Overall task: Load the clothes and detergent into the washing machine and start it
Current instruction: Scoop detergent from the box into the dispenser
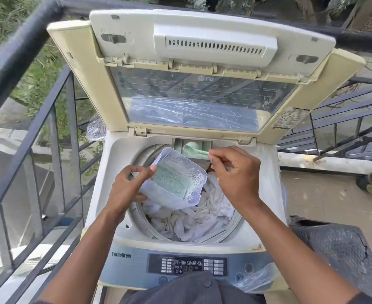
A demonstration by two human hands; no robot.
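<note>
White clothes (193, 218) in washing machine (123, 150) drum.

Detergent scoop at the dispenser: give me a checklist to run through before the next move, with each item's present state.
1. Lid up and clear of the hands: ok.
2. Clothes already in the drum: ok.
3. Green scoop over the dispenser tray, not the drum: ok.
4. Right hand pinching the scoop's handle: ok.
5. Left hand holding the detergent tub, which is tilted but holds its powder: ok.
6. Scoop emptied into the tray: cannot tell.
</note>
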